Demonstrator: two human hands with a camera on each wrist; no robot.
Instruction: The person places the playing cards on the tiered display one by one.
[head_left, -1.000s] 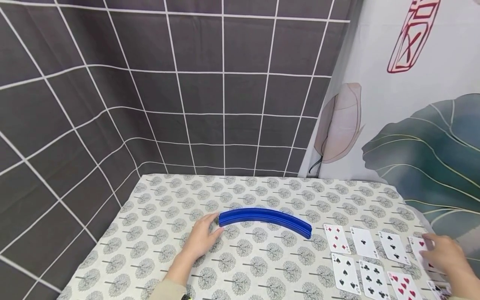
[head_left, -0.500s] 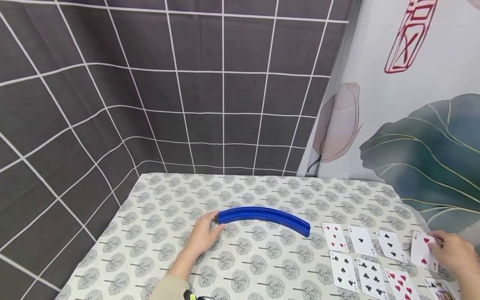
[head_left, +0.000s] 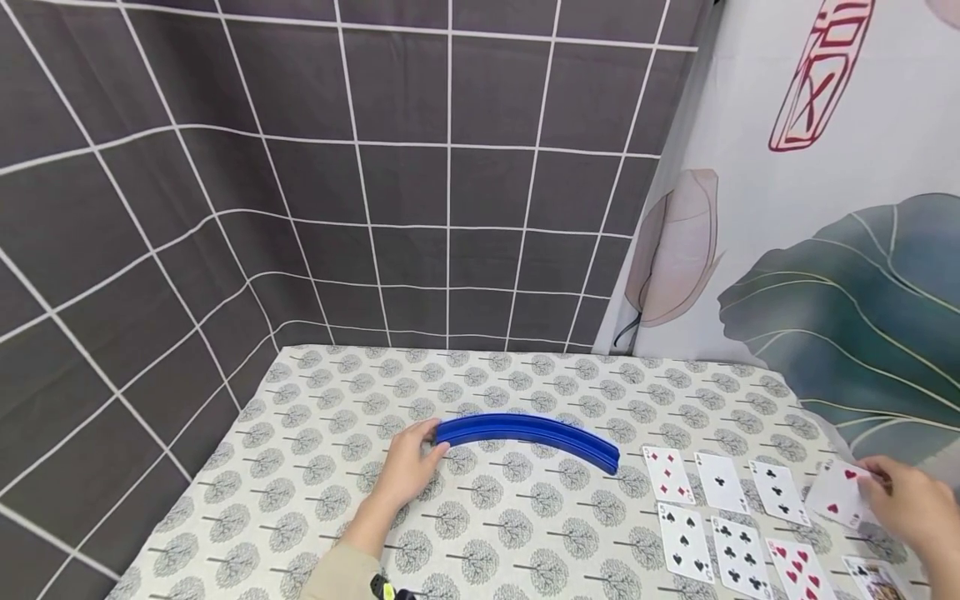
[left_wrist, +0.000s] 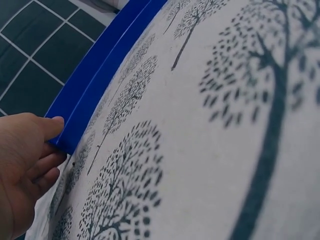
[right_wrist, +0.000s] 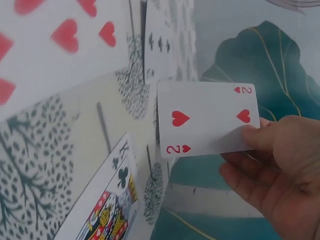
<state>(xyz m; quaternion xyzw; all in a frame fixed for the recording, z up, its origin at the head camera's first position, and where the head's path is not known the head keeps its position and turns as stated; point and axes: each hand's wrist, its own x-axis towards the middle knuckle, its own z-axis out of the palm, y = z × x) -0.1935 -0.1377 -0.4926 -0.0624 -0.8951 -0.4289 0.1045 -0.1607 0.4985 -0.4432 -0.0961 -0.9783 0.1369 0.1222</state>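
My left hand (head_left: 411, 468) holds the left end of a blue curved card holder (head_left: 525, 426), which lies on the tree-patterned cloth. In the left wrist view, the left thumb presses on the grooved blue holder (left_wrist: 82, 102) while the other fingers sit below its end. At the far right, my right hand (head_left: 911, 504) pinches the two of hearts (head_left: 838, 493) by its edge, raised and tilted. The right wrist view shows the face of this two of hearts (right_wrist: 210, 107), with the right hand's thumb (right_wrist: 260, 136) on it and the fingers behind.
Face-up cards lie in two rows right of the holder: a diamonds card (head_left: 667, 475), ace of clubs (head_left: 722, 483), clubs card (head_left: 780, 492), spades card (head_left: 684, 542), clubs card (head_left: 741, 557), hearts card (head_left: 801, 571) and king of clubs (head_left: 876, 578). A dark grid curtain (head_left: 405, 183) hangs behind.
My right hand has picked up the two of hearts from the end of the back row and turned it slightly. The left hand stays on the card holder.
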